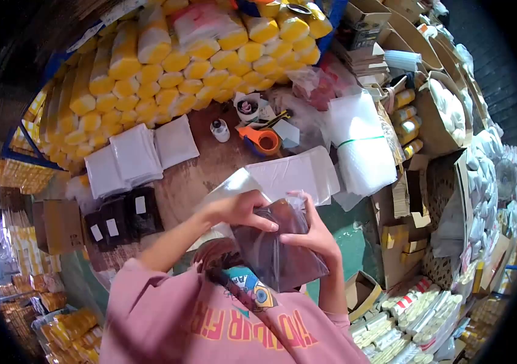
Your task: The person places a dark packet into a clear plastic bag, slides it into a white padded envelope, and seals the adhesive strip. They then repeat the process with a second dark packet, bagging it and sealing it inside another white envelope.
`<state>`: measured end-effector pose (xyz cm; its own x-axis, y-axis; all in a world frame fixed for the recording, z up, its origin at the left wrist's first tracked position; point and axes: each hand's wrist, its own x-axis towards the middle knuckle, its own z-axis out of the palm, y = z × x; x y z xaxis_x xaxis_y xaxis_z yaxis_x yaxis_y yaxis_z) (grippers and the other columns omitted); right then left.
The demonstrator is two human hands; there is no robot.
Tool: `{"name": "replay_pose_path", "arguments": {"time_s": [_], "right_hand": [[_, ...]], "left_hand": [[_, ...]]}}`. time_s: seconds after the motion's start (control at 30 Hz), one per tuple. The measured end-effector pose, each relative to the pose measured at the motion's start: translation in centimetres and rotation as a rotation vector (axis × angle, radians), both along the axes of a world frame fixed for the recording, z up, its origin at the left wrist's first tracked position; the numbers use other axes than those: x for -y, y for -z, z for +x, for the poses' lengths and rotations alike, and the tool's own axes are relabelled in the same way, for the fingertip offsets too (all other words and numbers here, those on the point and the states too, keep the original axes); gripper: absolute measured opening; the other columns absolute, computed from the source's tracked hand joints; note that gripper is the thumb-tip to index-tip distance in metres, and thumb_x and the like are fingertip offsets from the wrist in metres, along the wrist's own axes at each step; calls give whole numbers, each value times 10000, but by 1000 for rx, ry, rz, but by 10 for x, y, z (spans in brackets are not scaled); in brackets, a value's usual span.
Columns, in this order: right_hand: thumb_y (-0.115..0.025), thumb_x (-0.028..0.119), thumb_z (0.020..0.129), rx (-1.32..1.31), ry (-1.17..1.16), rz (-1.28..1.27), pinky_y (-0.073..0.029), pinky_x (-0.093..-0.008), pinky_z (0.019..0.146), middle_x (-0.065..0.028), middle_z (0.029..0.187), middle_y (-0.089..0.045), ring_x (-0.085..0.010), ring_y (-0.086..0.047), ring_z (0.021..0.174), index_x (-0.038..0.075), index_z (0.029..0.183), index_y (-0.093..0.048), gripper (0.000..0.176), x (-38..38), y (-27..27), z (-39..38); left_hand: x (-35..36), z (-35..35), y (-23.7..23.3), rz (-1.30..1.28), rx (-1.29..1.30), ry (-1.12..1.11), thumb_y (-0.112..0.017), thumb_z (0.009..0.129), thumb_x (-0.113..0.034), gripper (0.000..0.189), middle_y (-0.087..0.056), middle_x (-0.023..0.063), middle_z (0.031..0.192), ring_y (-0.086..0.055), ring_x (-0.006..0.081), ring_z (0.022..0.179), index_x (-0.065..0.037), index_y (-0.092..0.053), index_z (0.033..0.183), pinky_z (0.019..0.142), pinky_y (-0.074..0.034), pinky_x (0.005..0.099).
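1. Head view, looking down: a wall of yellow packets (pixel 179 54) fills the top, piled high behind the work surface.
2. Brown table (pixel 210 164) sits below the pile, crowded on all sides; cardboard boxes (pixel 404 242) stand along its right edge.
3. White foam roll (pixel 361 139) with a green band lies at the table's right end, near the boxes.
4. Stacks of white pouches (pixel 137 151) lie at the table's left, with dark packs (pixel 119 218) bearing white labels just below them.
5. Flat pile of empty clear sleeves (pixel 298 173) rests mid-table, just beyond the hands.
6. Clear bag (pixel 282 249) with dark brown contents is held up off the table, close to the chest of the pink sweatshirt (pixel 210 321), between both hands.
7. Left hand (pixel 240 209) comes in from the left and clasps the bag's upper edge, fingers curled over the top and pinching the film.
8. Right hand (pixel 313 233) grips the bag's right side, fingers pressed flat on the plastic, thumb hidden behind it. Both hands touch the bag; the two sit close together at its top.
9. Orange tape dispenser (pixel 261 139) stands further back on the table, well apart from the hands.
10. Small white bottle (pixel 220 129) with a dark cap stands just left of the dispenser.
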<state>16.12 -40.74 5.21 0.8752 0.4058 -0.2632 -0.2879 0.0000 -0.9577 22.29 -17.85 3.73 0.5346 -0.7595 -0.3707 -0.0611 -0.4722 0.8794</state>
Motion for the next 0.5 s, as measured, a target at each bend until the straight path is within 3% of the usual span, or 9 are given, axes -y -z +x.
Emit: {"name": "replay_pose_path", "arguments": {"time_s": [0.1,0.13,0.23,0.3,0.33,0.43,0.47,0.5], "right_hand": [[-810,32,657,-134,153,96,-479,-256,773,-66,1019,-604,-130,-585,930,38,1314,-417,765,4,18,7],[-789,-8,667,-57,245,134,-478,-240,744,-31,913,-626,-112,-598,851,-2,1250,-494,654,4,16,7],[-798,4,667,-6,178,150,-482,-241,735,-26,939,-624,-113,-596,863,3,1217,-535,610,6,1,11],[-793,22,687,-32,76,17,-486,-242,757,-32,970,-628,-112,-596,884,4,1218,-545,586,7,-4,12],[-791,27,692,-13,54,3,-486,-242,762,-36,977,-629,-111,-597,888,5,1231,-536,597,7,4,14],[-759,31,744,-45,23,27,-488,-249,787,-51,1015,-635,-106,-598,908,6,1255,-517,566,12,19,14],[-750,28,755,-85,29,46,-488,-251,793,-52,1019,-635,-106,-598,913,5,1252,-518,549,13,18,14],[-742,25,766,-126,36,66,-488,-252,798,-53,1024,-635,-106,-598,919,5,1248,-520,531,13,18,15]], "left_hand": [[2,6,10,-42,-61,109,-740,772,-436,447,-636,49,697,-570,123,646,-16,-681,914,593,-458,287],[3,7,11,-44,-33,118,-736,778,-430,444,-642,49,708,-575,123,653,-15,-680,924,600,-463,289],[8,9,16,-50,78,169,-727,793,-418,437,-659,50,737,-591,124,672,-15,-676,953,617,-477,291],[14,17,23,-62,191,241,-722,800,-416,437,-667,53,756,-600,125,683,-19,-674,976,620,-481,291],[13,17,23,-91,41,218,-695,827,-415,412,-652,90,718,-577,126,647,-17,-679,931,591,-465,302],[9,11,0,89,118,37,-669,854,-401,383,-626,125,682,-543,126,608,-18,-680,872,559,-443,322],[8,6,3,-45,214,-198,-609,872,-468,489,-590,151,602,-553,177,539,-9,-647,707,527,-443,340],[2,8,11,-49,278,-279,-643,888,-245,243,-620,131,681,-520,146,558,-7,-657,837,532,-426,334]]}}
